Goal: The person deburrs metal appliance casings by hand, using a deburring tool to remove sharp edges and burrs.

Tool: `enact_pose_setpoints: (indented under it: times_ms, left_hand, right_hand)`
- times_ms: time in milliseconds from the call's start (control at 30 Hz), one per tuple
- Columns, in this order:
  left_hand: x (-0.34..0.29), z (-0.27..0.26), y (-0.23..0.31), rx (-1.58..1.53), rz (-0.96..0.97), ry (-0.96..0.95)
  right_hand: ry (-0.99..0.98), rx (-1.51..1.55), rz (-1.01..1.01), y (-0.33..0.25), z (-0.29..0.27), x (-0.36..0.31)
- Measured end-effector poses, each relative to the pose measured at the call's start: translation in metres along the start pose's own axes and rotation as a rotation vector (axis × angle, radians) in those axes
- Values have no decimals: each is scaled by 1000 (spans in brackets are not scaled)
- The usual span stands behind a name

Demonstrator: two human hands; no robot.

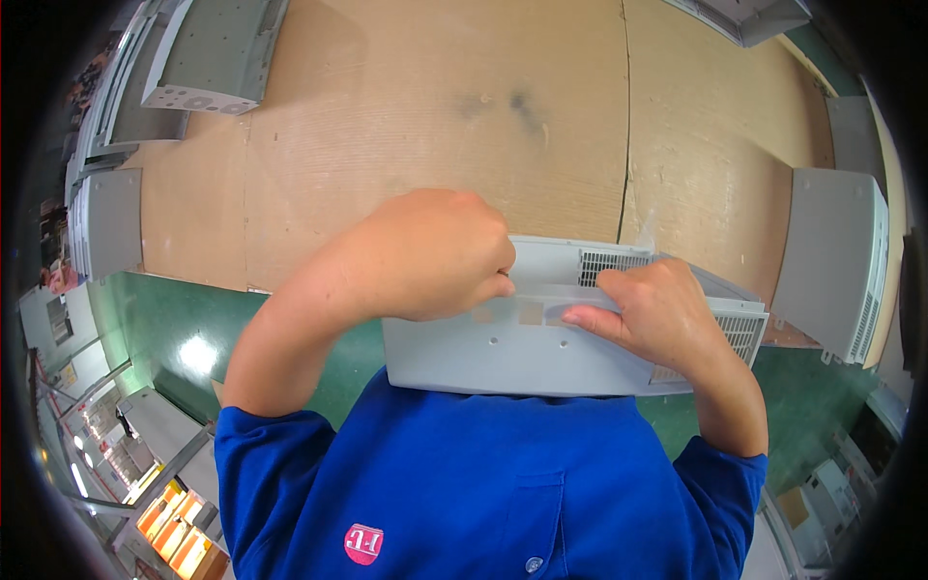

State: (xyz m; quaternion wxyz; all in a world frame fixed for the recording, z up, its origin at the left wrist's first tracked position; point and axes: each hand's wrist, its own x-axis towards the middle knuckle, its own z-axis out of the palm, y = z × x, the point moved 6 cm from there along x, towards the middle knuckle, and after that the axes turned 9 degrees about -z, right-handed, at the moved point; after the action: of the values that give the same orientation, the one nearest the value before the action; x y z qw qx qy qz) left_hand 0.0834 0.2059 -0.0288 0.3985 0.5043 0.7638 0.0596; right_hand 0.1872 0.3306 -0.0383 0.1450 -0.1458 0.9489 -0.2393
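A light grey sheet-metal housing (522, 371) with slotted vent grilles at its right end lies at the near edge of the table, against my body. My left hand (435, 253) is closed over its left part, thumb and fingertips pressed together. What the fingers hold, if anything, is hidden beneath the hand. My right hand (660, 307) grips the housing by its raised middle edge, thumb stretched toward the left and fingers curled over beside a vent grille (604, 264). Square openings and small round holes show in the housing's face between and below my hands.
The tan wooden tabletop (435, 116) has a dark seam and smudges. At the far left stand grey metal housings (213, 53); another stack (108, 222) sits at the left edge. A vented grey housing (831, 261) stands at right. Green floor (193, 329) shows below.
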Motion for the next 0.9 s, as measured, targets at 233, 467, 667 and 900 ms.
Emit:
enact_pose_setpoints:
  times_ms: [233, 467, 667, 900]
  left_hand:
    - [8, 7, -15, -251, -22, -40]
    - [25, 30, -36, -748, -18, -234]
    - [28, 30, -57, -1007, 60, -161]
    - [-35, 36, -132, -1007, -204, 169]
  right_hand:
    - [-2, 6, -2, -1, 0, -1]
    - [11, -4, -2, 0, 1, -1]
    - [47, -26, -15, -1, 2, 0]
    - [74, -25, -29, 1, 0, 0]
